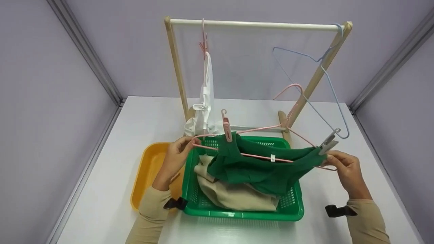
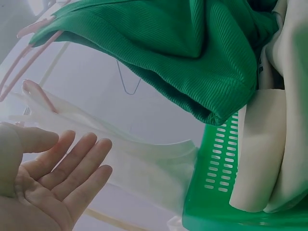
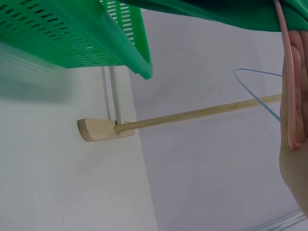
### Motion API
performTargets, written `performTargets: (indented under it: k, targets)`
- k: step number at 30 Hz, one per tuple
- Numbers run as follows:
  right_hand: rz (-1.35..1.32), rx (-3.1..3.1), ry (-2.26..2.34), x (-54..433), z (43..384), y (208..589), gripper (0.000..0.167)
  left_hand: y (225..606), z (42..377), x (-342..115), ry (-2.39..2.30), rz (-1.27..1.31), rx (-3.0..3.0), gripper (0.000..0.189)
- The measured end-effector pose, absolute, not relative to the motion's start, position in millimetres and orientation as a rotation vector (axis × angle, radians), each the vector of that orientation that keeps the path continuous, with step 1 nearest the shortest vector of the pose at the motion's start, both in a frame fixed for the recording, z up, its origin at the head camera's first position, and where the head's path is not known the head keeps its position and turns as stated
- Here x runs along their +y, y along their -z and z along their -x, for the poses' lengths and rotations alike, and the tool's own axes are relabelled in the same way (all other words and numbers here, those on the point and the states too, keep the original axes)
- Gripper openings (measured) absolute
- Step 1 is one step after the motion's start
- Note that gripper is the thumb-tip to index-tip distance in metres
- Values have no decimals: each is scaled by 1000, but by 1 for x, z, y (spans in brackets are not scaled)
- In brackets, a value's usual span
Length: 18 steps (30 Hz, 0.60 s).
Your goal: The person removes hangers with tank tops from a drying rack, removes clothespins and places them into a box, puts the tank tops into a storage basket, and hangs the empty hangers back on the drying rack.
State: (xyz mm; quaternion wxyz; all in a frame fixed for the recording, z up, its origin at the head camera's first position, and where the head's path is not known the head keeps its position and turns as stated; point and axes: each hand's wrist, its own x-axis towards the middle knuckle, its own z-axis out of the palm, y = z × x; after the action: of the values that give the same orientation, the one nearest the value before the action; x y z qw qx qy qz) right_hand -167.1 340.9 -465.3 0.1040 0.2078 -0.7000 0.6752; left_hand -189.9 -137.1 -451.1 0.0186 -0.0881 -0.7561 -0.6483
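Note:
A green ribbed garment [image 1: 261, 176] with a small white label hangs on a pink wire hanger [image 1: 259, 128], over the green basket [image 1: 242, 214]. A pink clothespin [image 1: 227, 130] clips it at the left; a grey clothespin [image 1: 329, 144] clips its right corner. My right hand [image 1: 346, 167] pinches that corner just below the grey clothespin. In the right wrist view the hanger's end crosses the palm. My left hand [image 1: 176, 156] has its fingertips at the hanger's left end in the head view. The left wrist view shows its fingers relaxed, nothing between them.
Beige cloth [image 1: 234, 196] lies in the basket. A yellow tray [image 1: 142, 183] stands left of it, partly behind the left arm. Behind is a wooden rack [image 1: 176, 67] whose white rail [image 1: 257, 24] carries a white garment [image 1: 209, 81] and a bare blue hanger [image 1: 334, 88].

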Motion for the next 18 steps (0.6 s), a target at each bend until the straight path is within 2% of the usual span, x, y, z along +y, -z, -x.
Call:
performTargets:
  k: [18]
  targets:
    - [-627,-2072,-1990,340,164,464,30,451,186,-145,2027,323,-2248,23]
